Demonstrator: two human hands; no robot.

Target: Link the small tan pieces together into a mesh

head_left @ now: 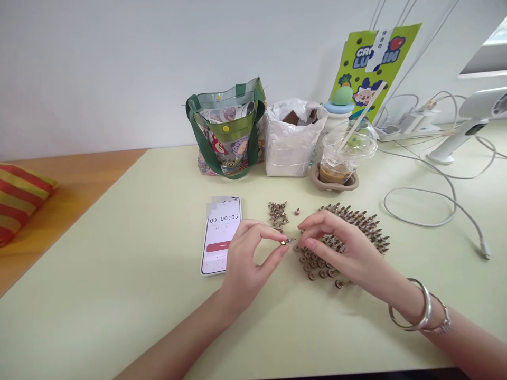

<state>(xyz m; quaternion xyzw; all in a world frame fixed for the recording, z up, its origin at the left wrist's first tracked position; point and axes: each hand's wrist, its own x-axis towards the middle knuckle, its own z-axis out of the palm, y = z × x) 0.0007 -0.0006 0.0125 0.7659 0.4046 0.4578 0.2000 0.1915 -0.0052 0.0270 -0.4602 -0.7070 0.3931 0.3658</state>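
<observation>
Left hand [247, 253] pinching metal fastener [290, 240]; right hand [344, 245] loosely open, looks empty. Probably light, stiff, slippery: grip head.

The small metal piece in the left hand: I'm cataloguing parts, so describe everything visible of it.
The small metal piece has a shiny gold-coloured end and a narrower greyish tip. The left hand pinches it between thumb and forefinger, roughly level, its tip toward the right hand, which seems not to touch it. Finer detail is too small to tell.
</observation>
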